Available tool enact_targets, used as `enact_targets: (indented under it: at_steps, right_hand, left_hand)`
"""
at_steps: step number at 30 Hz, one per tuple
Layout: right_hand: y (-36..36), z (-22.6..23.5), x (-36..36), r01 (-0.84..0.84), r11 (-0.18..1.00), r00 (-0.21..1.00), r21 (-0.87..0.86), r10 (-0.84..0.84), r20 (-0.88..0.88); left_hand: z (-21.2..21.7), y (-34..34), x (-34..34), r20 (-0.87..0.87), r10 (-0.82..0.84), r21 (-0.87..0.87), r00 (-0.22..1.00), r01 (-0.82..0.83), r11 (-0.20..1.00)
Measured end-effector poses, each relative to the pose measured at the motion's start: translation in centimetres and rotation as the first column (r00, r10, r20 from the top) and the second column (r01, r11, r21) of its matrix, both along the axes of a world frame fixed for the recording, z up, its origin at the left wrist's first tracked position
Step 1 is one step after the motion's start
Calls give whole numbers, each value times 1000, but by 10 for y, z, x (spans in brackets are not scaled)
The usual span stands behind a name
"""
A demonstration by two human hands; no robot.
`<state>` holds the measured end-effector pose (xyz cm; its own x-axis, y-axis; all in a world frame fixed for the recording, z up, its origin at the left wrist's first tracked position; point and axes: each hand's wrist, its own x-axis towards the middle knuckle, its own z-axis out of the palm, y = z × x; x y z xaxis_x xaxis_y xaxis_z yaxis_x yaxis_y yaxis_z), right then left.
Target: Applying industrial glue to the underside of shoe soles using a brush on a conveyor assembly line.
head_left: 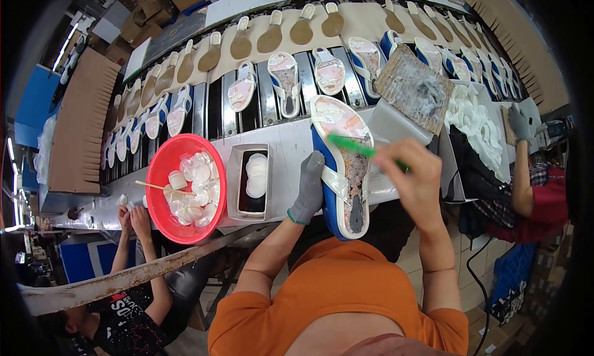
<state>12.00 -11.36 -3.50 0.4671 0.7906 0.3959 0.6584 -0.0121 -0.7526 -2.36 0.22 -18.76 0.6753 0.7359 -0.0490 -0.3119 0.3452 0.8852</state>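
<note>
The gloved left hand [307,189] grips a blue-soled sandal [342,167] by its edge, sole-up, over the bench [291,147] rim. The bare right hand [416,178] pinches a green-handled brush [359,147] above it. The footbed looks partly coated with dark glue, so brushing seems underway. Left of the gloved hand sit a tray of white pads [249,181] and a red bowl [184,189]; brown cartons [148,12] stand far beyond.

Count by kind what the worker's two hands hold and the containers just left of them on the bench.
Blue-and-white rubber sandal, in the grey-gloved left hand: 1
Green-handled plastic brush, in the bare right hand: 1
Round red plastic basin: 1
Grey rectangular tray: 1
Total: 4
</note>
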Motion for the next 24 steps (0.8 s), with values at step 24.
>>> enact_targets:
  at_steps: [24]
  right_hand:
    - [-19, -18, 42, -406, 904, 886, -135, 354, -299]
  left_hand:
    - [49, 20, -2, -57, 48, -159, 997, -57, 986]
